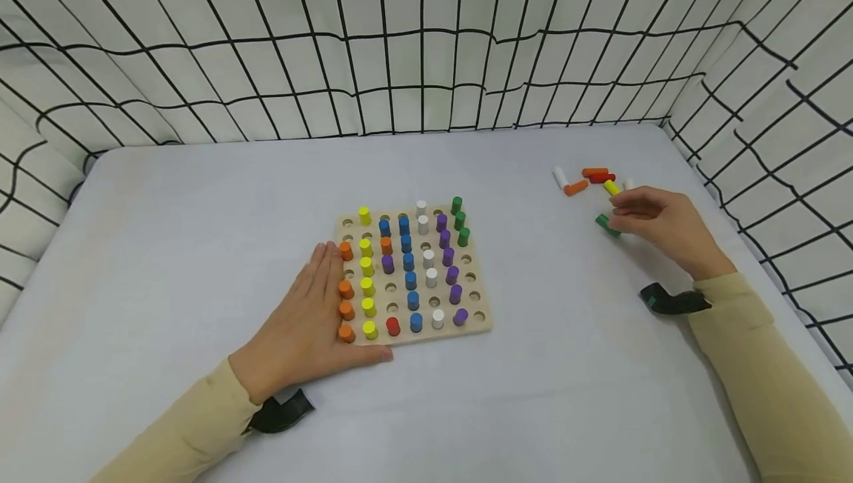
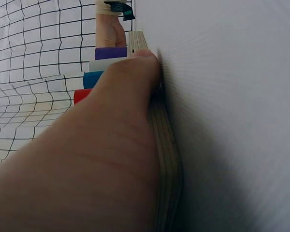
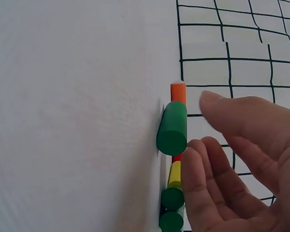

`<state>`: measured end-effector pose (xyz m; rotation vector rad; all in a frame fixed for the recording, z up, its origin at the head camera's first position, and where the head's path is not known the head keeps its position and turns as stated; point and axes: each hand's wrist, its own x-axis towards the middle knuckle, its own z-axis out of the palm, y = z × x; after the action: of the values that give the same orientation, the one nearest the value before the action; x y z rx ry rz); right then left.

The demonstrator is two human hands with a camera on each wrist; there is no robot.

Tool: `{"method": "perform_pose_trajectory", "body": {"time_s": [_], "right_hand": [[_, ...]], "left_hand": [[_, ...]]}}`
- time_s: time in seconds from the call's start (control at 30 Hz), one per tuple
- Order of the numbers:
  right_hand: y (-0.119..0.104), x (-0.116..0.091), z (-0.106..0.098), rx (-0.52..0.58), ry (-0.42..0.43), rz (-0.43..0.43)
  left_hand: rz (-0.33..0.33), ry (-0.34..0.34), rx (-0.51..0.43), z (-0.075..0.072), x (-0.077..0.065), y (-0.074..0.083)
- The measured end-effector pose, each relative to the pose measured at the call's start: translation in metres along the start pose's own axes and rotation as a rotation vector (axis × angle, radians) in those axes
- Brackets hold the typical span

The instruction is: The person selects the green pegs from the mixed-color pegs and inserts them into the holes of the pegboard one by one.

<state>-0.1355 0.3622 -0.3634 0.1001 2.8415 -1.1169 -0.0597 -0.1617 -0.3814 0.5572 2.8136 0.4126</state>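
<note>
A square wooden pegboard (image 1: 485,305) lies on the white table with rows of orange, yellow, blue, white, purple and green pegs, a single red peg (image 1: 393,326) among them. My left hand (image 1: 303,320) rests against its left side, fingers straight along the edge and thumb along the front edge; the left wrist view shows that thumb (image 2: 142,63) on the board's side. Over at the right, my right hand (image 1: 656,224) hovers beside a loose green peg (image 3: 173,128) lying on the table. Its thumb and fingers are parted, with nothing between them.
Loose pegs lie around the right hand: an orange peg (image 1: 595,171), a red peg (image 1: 602,178), a yellow peg (image 1: 611,187), a white peg (image 1: 560,177) and more green ones (image 3: 172,198). Black wire mesh (image 1: 420,46) borders the table at the back and sides.
</note>
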Motion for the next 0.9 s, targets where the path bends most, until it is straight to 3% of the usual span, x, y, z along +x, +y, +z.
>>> {"method": "perform_pose_trajectory", "body": {"time_s": [0.9], "right_hand": [[-0.0074,0.0013,0.0096,-0.119,-0.088,-0.021]], "left_hand": [[0.006,0.02,-0.004,0.0003,0.0002,0.0001]]}}
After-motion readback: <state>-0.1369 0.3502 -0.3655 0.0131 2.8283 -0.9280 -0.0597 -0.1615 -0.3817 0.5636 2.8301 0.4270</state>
